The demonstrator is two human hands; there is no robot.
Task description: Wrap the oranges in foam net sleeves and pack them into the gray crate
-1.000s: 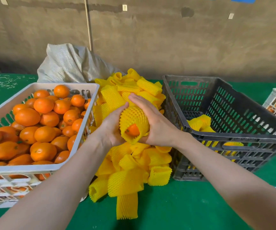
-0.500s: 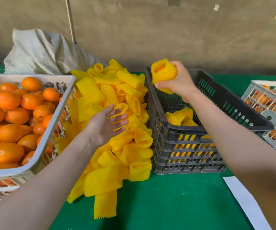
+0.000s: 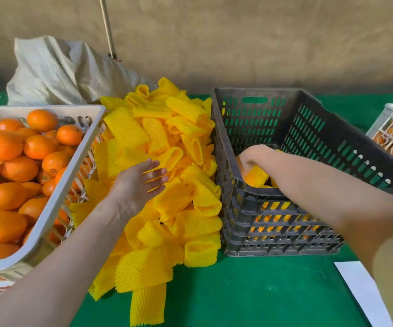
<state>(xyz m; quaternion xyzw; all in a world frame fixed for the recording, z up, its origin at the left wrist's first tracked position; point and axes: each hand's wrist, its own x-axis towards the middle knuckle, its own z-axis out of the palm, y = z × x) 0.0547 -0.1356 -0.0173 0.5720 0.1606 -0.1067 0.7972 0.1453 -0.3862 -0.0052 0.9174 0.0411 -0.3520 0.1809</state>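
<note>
At the left, a white crate (image 3: pixel 49 109) brims with bare oranges (image 3: pixel 3 147), set within easy reach as the supply. Just right of it the pile of foam net sleeves (image 3: pixel 167 208) spills across the green worktop (image 3: pixel 238 291), lying between the fruit and the packing crate so either hand can draw from it. The left hand (image 3: pixel 138 182) hovers over this pile, palm down, with its fingers spread and straight. It holds nothing and looks ready to take the next sleeve. Further right, the gray crate (image 3: pixel 273 223) stands against the pile. The right hand (image 3: pixel 254 156) is sunk inside it at the near left, with fingers curled down over a wrapped orange (image 3: pixel 254 177) beside the sleeved ones on the crate floor. The sleeve lies on its side with its long axis roughly left to right, and bare orange peel shows at the left end.
</note>
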